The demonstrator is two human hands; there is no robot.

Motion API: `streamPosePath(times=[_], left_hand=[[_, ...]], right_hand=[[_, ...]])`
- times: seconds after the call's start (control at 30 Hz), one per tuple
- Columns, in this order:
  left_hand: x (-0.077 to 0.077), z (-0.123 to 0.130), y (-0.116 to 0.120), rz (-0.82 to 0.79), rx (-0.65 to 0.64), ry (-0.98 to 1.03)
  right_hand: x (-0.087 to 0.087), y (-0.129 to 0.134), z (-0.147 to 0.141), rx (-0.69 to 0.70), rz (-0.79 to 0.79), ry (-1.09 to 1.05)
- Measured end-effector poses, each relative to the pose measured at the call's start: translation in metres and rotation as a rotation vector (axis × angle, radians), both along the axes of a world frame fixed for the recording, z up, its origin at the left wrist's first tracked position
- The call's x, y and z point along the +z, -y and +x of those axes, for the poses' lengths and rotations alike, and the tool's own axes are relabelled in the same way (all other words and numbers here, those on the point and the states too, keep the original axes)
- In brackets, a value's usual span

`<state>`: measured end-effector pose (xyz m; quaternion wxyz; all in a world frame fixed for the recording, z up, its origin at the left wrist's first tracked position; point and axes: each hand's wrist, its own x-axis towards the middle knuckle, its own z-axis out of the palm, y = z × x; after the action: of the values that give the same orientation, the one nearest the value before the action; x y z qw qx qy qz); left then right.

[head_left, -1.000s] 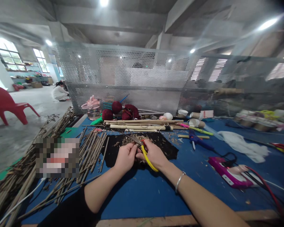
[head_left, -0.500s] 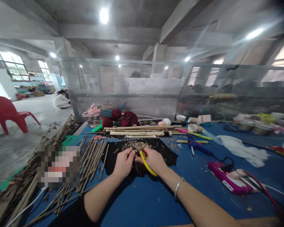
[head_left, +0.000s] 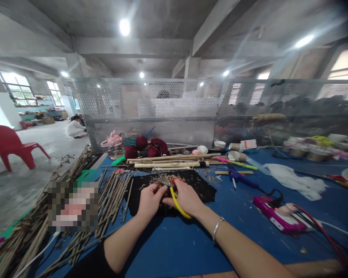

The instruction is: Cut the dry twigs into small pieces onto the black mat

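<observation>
My right hand (head_left: 187, 198) is wrapped round a pair of scissors with a yellow handle (head_left: 178, 204) and a bit of red at the grip. The grey metal blades point left and away from me, just beyond my left fingertips. My left hand (head_left: 149, 199) is closed, thumb against fingers, close beside the right one. Whatever it pinches is hidden behind the fingers. Both hands are over a black cloth (head_left: 204, 189) strewn with small tan plant clippings (head_left: 188, 178).
Dry brown stems (head_left: 113, 197) lie left of the cloth on the blue table (head_left: 162, 251). Pale sticks (head_left: 174, 165) and dark red yarn balls (head_left: 141, 143) are behind. To the right are a blue glue gun (head_left: 240, 178), a magenta power strip (head_left: 274, 216) and white plastic (head_left: 295, 179).
The scissor blades have swung to a flatter angle, their tips lower. My left thumb and fingers have shifted slightly. The whole view has moved a little.
</observation>
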<state>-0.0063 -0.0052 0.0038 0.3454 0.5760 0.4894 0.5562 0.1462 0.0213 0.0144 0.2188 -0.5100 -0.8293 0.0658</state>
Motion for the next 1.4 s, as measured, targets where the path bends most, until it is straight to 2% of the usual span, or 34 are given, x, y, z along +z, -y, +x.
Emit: streamPosePath(times=[0.17, 0.33, 0.47, 0.6, 0.8, 0.97, 1.2, 1.4], left_hand=[[0.003, 0.000, 0.003, 0.004, 0.024, -0.020], [-0.003, 0.002, 0.002, -0.078, -0.078, 0.014], [-0.007, 0.002, 0.001, -0.088, -0.136, 0.026], [-0.007, 0.001, 0.002, -0.032, -0.101, -0.053], [-0.001, 0.000, 0.005, 0.006, -0.049, -0.116], [-0.001, 0.000, 0.004, 0.007, -0.044, -0.089], [-0.009, -0.001, -0.002, -0.068, -0.063, -0.003], [-0.007, 0.000, -0.001, -0.076, -0.098, 0.056]], right_hand=[[-0.004, 0.000, -0.002, 0.014, -0.045, -0.085], [-0.007, -0.001, -0.003, 0.010, -0.071, -0.152], [-0.007, -0.002, -0.002, 0.036, -0.009, -0.157], [-0.007, -0.003, 0.000, 0.049, -0.026, -0.141], [-0.005, -0.003, 0.000, -0.006, -0.071, -0.062], [-0.002, -0.003, 0.000, -0.044, -0.074, -0.028], [0.003, -0.003, 0.000, -0.080, -0.085, 0.007], [-0.001, -0.003, 0.001, -0.070, -0.037, 0.013]])
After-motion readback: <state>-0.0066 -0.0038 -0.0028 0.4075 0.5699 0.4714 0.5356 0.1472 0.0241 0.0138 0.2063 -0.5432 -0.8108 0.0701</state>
